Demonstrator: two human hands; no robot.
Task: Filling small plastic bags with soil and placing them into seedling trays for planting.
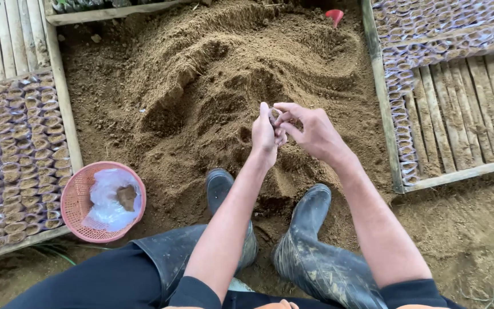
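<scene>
Brown, crumbly soil [224,74] is heaped in a broad mound between two wooden frames, its surface scooped into ridges and hollows. Above it, the left hand [264,137] and the right hand [310,133] are brought together, fingertips touching; a small clear plastic bag [275,118] is pinched between the fingers of both, though most of it is hidden and its contents cannot be made out.

To the left, a slatted wooden tray [67,120] is packed with rows of small filled bags [15,154], each topped with brown soil. To the right, a second wooden tray [464,97] is seen, its bare slats partly covered by flattened empty bags [430,28], pale and translucent, stacked along the top and down the left edge.

Near the left knee, a round pink plastic basket [75,200] of open mesh is set on the ground; a crumpled clear plastic sheet [107,200] with a clod of soil is held in it. Two dark rubber boots [310,229], smeared with mud, are planted at the mound's foot. A small red object [334,15] is half buried at the top.
</scene>
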